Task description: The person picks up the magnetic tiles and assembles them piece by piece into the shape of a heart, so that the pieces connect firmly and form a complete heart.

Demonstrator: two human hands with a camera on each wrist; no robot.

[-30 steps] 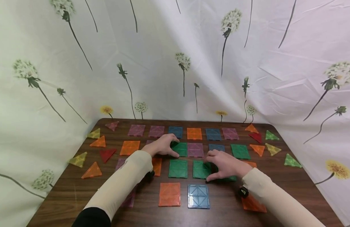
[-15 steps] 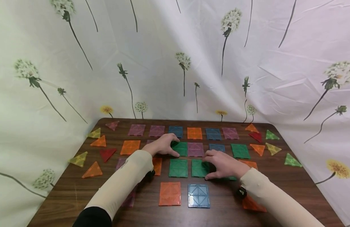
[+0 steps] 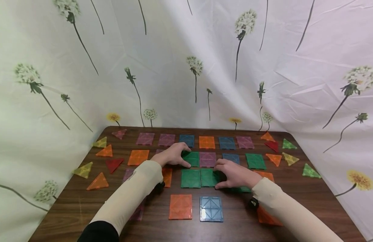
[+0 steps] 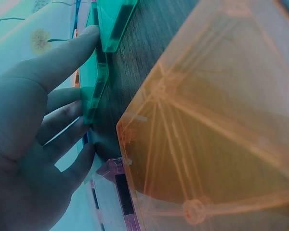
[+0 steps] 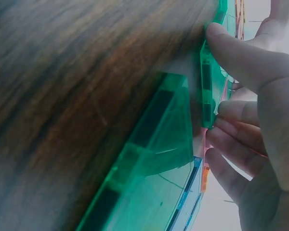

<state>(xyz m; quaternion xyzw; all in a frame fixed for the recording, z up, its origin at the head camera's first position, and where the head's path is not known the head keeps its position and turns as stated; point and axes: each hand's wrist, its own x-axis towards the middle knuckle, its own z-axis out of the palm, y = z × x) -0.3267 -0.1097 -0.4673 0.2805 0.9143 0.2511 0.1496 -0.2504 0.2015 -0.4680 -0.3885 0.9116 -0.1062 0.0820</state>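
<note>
My left hand [image 3: 173, 155] grips a green magnetic tile [image 3: 193, 159] by its edges, thumb at the near side and fingers at the far side. That tile lies flat against a purple magnetic tile [image 3: 208, 159]. In the left wrist view the thumb and curled fingers span the green tile [image 4: 94, 79]. My right hand [image 3: 234, 174] holds another green tile [image 3: 208, 178] between thumb and fingers, its right part hidden under the hand. Its left edge meets a third green tile [image 3: 190, 178]. The right wrist view shows the fingertips on the held tile's edges [image 5: 207, 86].
An orange tile [image 3: 180, 207] and a blue tile [image 3: 211, 209] lie nearer on the wooden table [image 3: 162, 232]. More square tiles, such as an orange one [image 3: 207, 142], line the back. Triangular tiles lie left [image 3: 114, 164] and right [image 3: 290, 159]. A dandelion-print cloth [image 3: 171, 84] hangs behind.
My right hand has slid its green tile left along the table, closing the gap to the neighbouring green tile. The left hand has stayed in place.
</note>
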